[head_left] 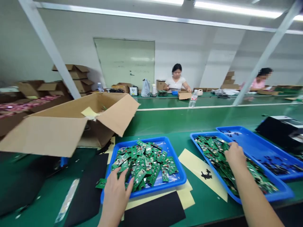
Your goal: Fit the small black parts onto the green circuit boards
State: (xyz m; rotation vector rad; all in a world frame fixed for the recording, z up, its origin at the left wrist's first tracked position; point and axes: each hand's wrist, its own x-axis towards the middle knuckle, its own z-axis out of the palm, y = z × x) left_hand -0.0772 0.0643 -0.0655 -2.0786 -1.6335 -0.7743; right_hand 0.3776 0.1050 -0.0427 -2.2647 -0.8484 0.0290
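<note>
My left hand (116, 190) reaches over the near left corner of a blue tray (175, 179) heaped with small green circuit boards (142, 160). Its fingers are spread and touch or hover just above the pile. One circuit board (101, 183) juts over the tray's left rim beside this hand. Over a second blue tray (281, 193), my right hand (236, 156) has its fingers pinched at the edge of a circuit board (222, 141); the fingertips are partly hidden. More circuit boards (214, 154) fill that tray.
A third blue tray (251, 138) with small black parts (274, 164) stands at the right. An open cardboard box (47, 134) is at the left. Black sheets (155, 211) and yellow paper (199, 167) lie about. Across the bench are a bottle (193, 99) and two people.
</note>
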